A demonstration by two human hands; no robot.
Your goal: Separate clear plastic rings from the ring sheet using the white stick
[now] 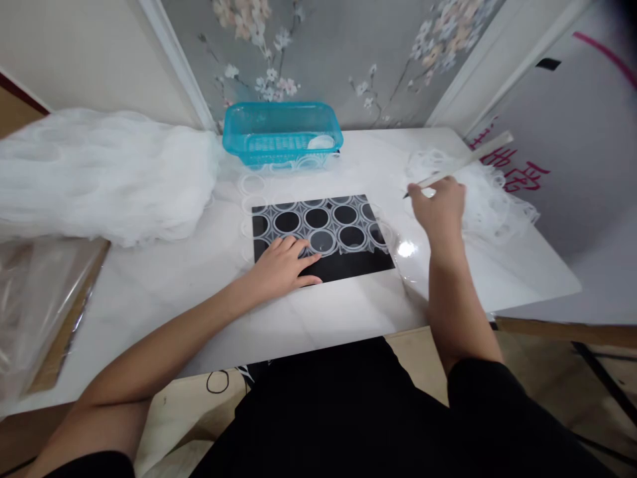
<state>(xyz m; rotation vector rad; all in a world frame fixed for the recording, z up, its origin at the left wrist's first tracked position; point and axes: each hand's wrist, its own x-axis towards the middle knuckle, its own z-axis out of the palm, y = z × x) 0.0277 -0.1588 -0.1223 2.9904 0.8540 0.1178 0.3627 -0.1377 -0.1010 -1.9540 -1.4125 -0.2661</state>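
A black rectangular sheet [343,265] lies on the white table beneath a strip of sheer white fabric patterned with rings [321,241]. My left hand [283,265] rests on both, its fingers spread near the lower left part of the rings. Off to the right of the sheet, my right hand [440,209] is closed around a long whitish pen-like tool [462,162] with a dark pointed tip. That tip hovers over or near the table; contact cannot be told. Beside this hand sits a loose heap of white ring-patterned fabric [490,199].
At the back stands a blue plastic basket [283,156] with a round white piece inside. A big pile of sheer white fabric [104,176] fills the left side. Below it lies a brown board under clear plastic [54,305]. A floral wall [318,60] borders the table [318,318].
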